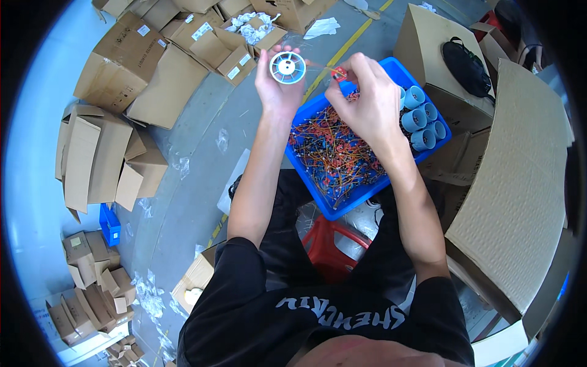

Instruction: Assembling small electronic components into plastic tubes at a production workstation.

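Note:
Held up in my left hand (276,96) is a round white part with spokes and a pale blue rim (287,67), its open face towards me. The fingers wrap it from behind. To its right, my right hand (373,101) pinches a small red piece with a thin wire (339,74) between thumb and fingertips. The two hands are apart. Below the right hand, a blue tray (332,214) is filled with a tangle of red and orange wired pieces (336,147). Several light blue cups (414,120) stand at the tray's right side, with small dark parts inside some.
A red stool (327,244) is between my legs under the tray. Cardboard boxes (116,61) pile up on the left, and a large carton flap (513,189) rises close on my right. A black pouch (468,67) lies on a carton. Plastic scraps (150,296) litter the floor.

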The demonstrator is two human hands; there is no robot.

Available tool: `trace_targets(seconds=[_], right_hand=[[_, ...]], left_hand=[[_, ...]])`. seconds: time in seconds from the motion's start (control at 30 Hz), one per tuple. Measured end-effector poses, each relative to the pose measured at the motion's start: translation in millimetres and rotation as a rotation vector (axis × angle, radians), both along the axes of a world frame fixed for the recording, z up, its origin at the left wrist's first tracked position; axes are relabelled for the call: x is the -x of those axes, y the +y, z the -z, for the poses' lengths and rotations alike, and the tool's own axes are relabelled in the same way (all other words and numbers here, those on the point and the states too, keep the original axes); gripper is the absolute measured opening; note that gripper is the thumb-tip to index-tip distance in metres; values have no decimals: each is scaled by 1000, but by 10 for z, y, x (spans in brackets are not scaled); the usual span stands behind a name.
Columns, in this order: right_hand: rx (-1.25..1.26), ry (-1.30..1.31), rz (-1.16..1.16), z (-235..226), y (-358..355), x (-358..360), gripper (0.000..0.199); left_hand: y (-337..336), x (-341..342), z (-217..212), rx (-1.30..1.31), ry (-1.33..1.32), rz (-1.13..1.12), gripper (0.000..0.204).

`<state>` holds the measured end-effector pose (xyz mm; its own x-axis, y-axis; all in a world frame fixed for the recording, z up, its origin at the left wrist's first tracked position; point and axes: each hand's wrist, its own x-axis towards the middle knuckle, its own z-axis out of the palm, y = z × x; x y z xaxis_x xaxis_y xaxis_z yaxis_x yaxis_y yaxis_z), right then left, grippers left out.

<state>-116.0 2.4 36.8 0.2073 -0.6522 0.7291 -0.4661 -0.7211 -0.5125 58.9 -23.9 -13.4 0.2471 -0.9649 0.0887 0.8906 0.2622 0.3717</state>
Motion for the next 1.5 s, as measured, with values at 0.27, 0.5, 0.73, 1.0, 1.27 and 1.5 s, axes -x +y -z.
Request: trace_targets(seconds=[0.27,0.5,0.73,1.0,1.27,1.5], right_hand=[[-219,-164,-143,93,-54,34,22],[-77,-240,-95,44,-22,44,23],[49,-314,-86,34,17,33,24],[88,-222,-108,12,51,27,24],[108,-244,-95,25,102,-58,26],[94,-149,-88,100,68,-101,25]], left_hand=[[-41,227,-53,-91,-29,-256,40],[43,264,-9,-107,-4,-3,46],[14,315,26,-101,-59,-41,47],[45,320,28,-32,-184,-5,44],[0,272,49,-28,-50,-55,56],[22,256,55,-9,-67,-28,57]])
